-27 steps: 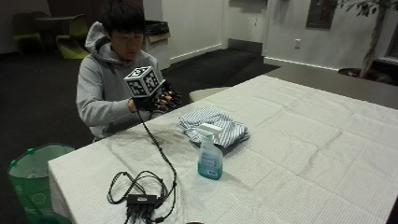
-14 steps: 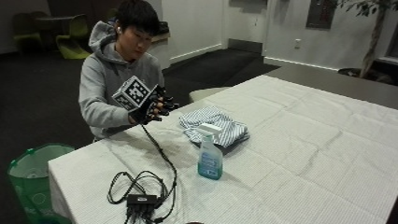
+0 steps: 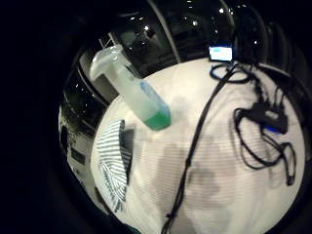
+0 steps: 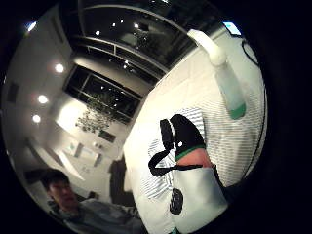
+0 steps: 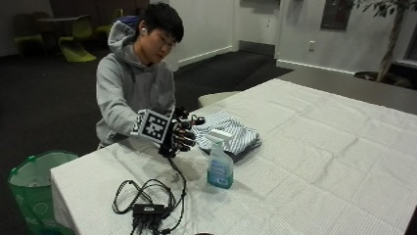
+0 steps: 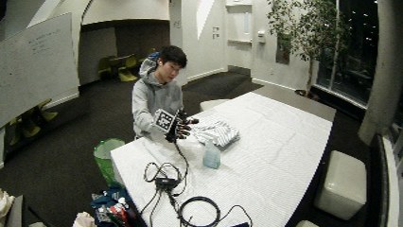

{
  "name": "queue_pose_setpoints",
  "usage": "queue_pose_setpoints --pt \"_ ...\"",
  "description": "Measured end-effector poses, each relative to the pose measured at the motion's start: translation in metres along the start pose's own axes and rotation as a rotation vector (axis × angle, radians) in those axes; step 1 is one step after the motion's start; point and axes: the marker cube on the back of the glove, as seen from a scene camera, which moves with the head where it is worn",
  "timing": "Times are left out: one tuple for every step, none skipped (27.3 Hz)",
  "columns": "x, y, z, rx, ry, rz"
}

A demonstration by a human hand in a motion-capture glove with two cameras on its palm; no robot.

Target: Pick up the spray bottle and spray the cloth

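The gloved right hand (image 5: 181,135) hovers left of the spray bottle (image 5: 220,161) — fingers (image 5: 188,139) loosely spread, holding nothing — seemingly lining up a grasp, the striped cloth (image 5: 228,134) folded just beyond on the counter (image 5: 312,161).

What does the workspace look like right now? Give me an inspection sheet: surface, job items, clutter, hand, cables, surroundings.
Surface: table under a white cloth cover.
Job's things: spray bottle upright, untouched; striped cloth folded just behind it.
Clutter: nothing seen beyond the cables.
Grippers: gloved right hand raised beside the striped cloth, fingers relaxed, holding nothing.
Cables: black cable bundle with a small box near the table's front edge.
Surroundings: green bin beside the table; potted tree behind.
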Motion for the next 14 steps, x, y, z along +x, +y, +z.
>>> queue_pose_setpoints --pt "0.002 0.004 0.009 0.004 -0.038 0.023" --pt "0.004 0.003 0.016 0.009 -0.061 0.046" --pt "0.006 -0.001 0.021 0.016 -0.076 0.067" --pt "0.008 -0.005 0.025 0.025 -0.085 0.085" --pt "0.008 -0.009 0.029 0.034 -0.09 0.1" --pt "0.009 -0.012 0.032 0.042 -0.095 0.114" --pt "0.009 -0.016 0.035 0.049 -0.102 0.126" --pt "0.01 -0.019 0.038 0.055 -0.111 0.139" --pt "0.011 -0.023 0.041 0.062 -0.123 0.153" --pt "0.012 -0.026 0.044 0.07 -0.136 0.171" --pt "0.013 -0.029 0.046 0.076 -0.149 0.19" --pt "0.014 -0.032 0.048 0.082 -0.16 0.207" --pt "0.016 -0.034 0.049 0.086 -0.169 0.22" --pt "0.017 -0.037 0.051 0.089 -0.176 0.229"
